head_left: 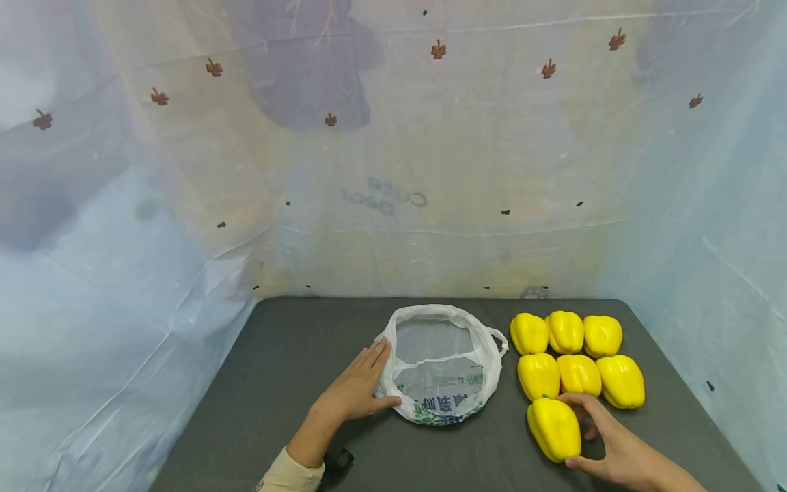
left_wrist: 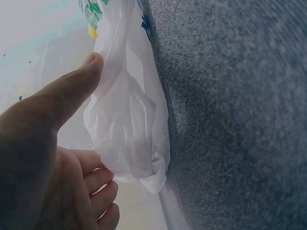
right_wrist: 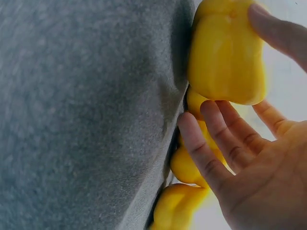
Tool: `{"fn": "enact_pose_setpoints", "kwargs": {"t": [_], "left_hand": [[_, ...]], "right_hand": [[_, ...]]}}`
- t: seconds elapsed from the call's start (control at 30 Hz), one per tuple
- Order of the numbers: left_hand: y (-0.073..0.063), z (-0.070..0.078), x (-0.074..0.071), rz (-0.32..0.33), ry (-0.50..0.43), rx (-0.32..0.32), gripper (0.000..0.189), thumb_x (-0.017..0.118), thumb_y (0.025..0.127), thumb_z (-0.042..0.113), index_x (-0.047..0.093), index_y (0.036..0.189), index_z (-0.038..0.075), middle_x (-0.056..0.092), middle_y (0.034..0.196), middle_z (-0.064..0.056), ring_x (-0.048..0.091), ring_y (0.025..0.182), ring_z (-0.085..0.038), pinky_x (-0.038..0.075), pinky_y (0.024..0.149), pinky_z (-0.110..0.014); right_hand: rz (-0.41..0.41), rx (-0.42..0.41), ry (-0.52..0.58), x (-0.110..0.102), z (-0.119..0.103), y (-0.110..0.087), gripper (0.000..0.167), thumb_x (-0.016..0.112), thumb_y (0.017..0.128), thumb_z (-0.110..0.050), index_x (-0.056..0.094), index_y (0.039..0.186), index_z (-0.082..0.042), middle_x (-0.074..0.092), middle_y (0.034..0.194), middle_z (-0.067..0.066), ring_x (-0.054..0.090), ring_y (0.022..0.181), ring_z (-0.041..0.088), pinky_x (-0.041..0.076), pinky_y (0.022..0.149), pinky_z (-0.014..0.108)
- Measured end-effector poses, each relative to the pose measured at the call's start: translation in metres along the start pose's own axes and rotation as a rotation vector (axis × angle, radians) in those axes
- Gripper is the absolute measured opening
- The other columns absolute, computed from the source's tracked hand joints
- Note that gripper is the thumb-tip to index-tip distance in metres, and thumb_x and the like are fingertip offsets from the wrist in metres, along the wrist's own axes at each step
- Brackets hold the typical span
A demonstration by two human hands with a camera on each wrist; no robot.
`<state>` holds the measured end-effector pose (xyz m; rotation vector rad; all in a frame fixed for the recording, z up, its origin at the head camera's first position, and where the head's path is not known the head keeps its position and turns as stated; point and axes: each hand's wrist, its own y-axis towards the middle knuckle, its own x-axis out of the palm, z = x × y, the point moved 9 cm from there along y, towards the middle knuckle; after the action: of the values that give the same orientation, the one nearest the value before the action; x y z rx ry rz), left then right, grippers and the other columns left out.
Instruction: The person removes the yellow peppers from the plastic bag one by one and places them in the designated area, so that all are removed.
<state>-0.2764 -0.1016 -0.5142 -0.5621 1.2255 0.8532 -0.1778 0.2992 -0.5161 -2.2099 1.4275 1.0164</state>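
A white plastic bag (head_left: pixel 492 372) with dark and green print stands on the dark table, its mouth spread wide and facing up. My left hand (head_left: pixel 359 383) rests against the bag's left side, fingers fairly straight; in the left wrist view the thumb touches the bag's wall (left_wrist: pixel 127 110). At the near right, my right hand (head_left: pixel 605 441) holds a yellow bell pepper (head_left: pixel 553 430), with the thumb on its near side and the fingers at its far side. The right wrist view shows that pepper (right_wrist: pixel 228 57) between thumb and fingertips.
Several more yellow bell peppers (head_left: pixel 578 374) sit in rows just beyond the held one. The grey table (head_left: pixel 307 342) is bordered by hanging translucent plastic sheets (head_left: pixel 393 171) at the back and sides. A small black object (head_left: pixel 339 461) shows by the left wrist.
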Motion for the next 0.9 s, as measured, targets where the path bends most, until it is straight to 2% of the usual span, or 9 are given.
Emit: {"fn": "enact_pose_setpoints", "kwargs": {"t": [0.37,0.53,0.6,0.7,0.9], "left_hand": [[0.001,0.0,0.001,-0.009,0.001,-0.005,0.108,0.077,0.097,0.053,0.02,0.169,-0.005,0.017,0.178,-0.021,0.021,0.163,-0.041,0.021,0.133,-0.054],[0.0,0.0,0.001,0.002,-0.002,0.002,0.108,0.076,0.097,0.054,0.02,0.169,-0.005,0.018,0.178,-0.022,0.022,0.163,-0.042,0.021,0.133,-0.054],[0.0,0.0,0.001,-0.004,0.0,-0.006,0.108,0.077,0.097,0.053,0.02,0.169,-0.005,0.018,0.178,-0.021,0.021,0.163,-0.041,0.021,0.133,-0.054],[0.0,0.0,0.0,-0.015,0.0,-0.015,0.109,0.078,0.097,0.052,0.02,0.169,-0.005,0.017,0.178,-0.02,0.02,0.164,-0.039,0.021,0.133,-0.053],[0.001,-0.001,-0.002,0.005,-0.018,-0.001,0.112,0.079,0.094,0.055,0.021,0.168,-0.006,0.018,0.177,-0.022,0.021,0.163,-0.041,0.021,0.133,-0.055]], "right_hand": [[-0.027,0.073,0.015,0.003,0.011,-0.001,0.092,0.091,0.087,-0.034,0.035,0.151,0.0,0.042,0.148,0.026,0.045,0.116,-0.013,0.061,0.077,0.029],[-0.017,0.022,0.015,0.002,0.01,-0.001,0.09,0.091,0.089,-0.032,0.035,0.152,0.001,0.042,0.145,0.025,0.043,0.118,-0.014,0.06,0.075,0.029],[-0.017,0.008,0.012,0.001,0.009,-0.001,0.089,0.09,0.089,-0.031,0.035,0.152,0.001,0.043,0.144,0.026,0.045,0.118,-0.013,0.06,0.075,0.029],[-0.025,0.031,0.014,0.0,0.009,-0.001,0.089,0.09,0.09,-0.031,0.035,0.151,0.0,0.044,0.143,0.026,0.05,0.116,-0.008,0.061,0.076,0.029],[0.011,0.083,-0.042,-0.009,0.006,-0.002,0.084,0.088,0.092,-0.031,0.036,0.152,-0.002,0.05,0.144,0.025,0.061,0.11,0.009,0.061,0.076,0.029]]}}
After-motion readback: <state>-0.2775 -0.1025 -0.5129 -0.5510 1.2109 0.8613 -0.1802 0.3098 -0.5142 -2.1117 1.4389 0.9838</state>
